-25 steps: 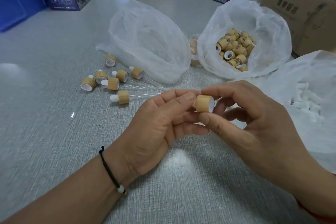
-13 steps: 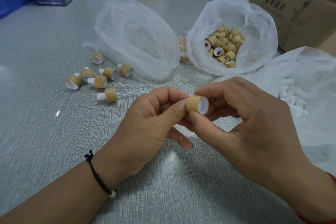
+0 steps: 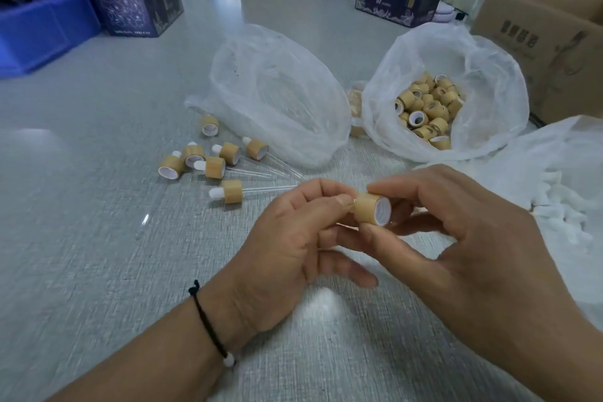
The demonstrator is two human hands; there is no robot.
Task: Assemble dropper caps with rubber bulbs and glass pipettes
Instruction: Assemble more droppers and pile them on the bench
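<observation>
Both hands hold one bamboo dropper cap (image 3: 370, 207) above the bench (image 3: 98, 254): right hand (image 3: 463, 238) has a narrow grip on its sides, left hand (image 3: 293, 238) pinches its closed end. Behind the cap lie finished droppers (image 3: 225, 191); beyond it, a bag of loose caps (image 3: 427, 114).

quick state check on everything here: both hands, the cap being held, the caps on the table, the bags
right hand: pinches the bamboo cap
left hand: fingertips curled at the cap's closed end
bamboo cap: held sideways, white open end facing right
finished droppers: lying flat, pipettes fitted
cap bag: open, loose caps inside
middle bag: crumpled, contents unclear
bulb bag: open, white pieces inside
</observation>
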